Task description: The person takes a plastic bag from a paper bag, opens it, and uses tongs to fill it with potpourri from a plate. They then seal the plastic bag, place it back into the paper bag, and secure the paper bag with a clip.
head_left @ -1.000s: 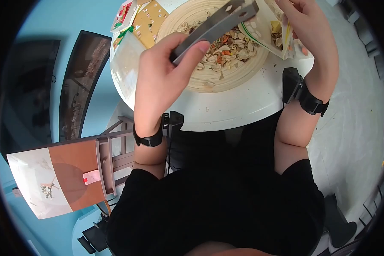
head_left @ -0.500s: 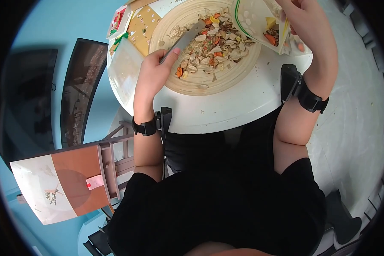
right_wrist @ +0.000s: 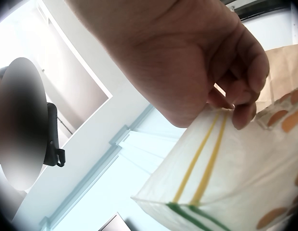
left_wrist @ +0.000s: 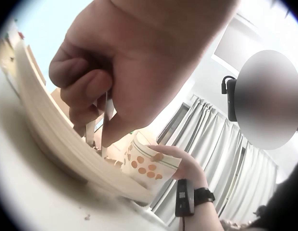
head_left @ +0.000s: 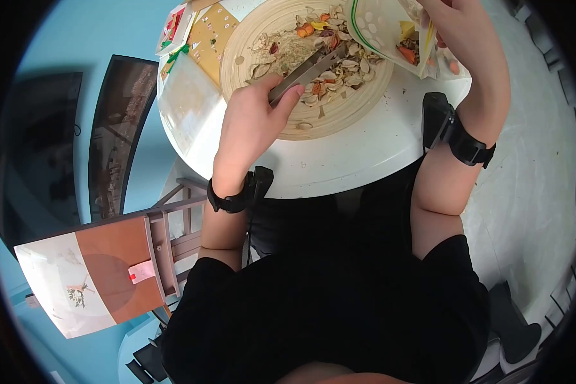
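Note:
My left hand [head_left: 253, 125] grips metal tongs [head_left: 307, 75], whose tips reach down among dried petals and slices [head_left: 358, 72]. These pale, orange and dark red pieces lie spread over a round wooden plate [head_left: 233, 64]. Curled fingers wrap the tongs just above the plate rim in the left wrist view. At the plate's right side, my right hand [head_left: 467, 38] pinches the edge of a clear zip bag [head_left: 372, 25] printed with dots. Its mouth gapes toward the plate, and some dried pieces [head_left: 408, 48] show inside. Green and yellow seal strips run along the bag [right_wrist: 245, 159] in the right wrist view.
A white round table [head_left: 339, 163] carries the plate. Left of it lie a flat clear bag [head_left: 187, 96], a gold patterned sheet [head_left: 211, 38] and a white box [head_left: 176, 29] with red and green bits. Crumbs dot the table by the right rim.
The tongs were raised near the bag, then came down over the plate's left part, and now point right into the petals, spread slightly. The right hand still holds the bag in place.

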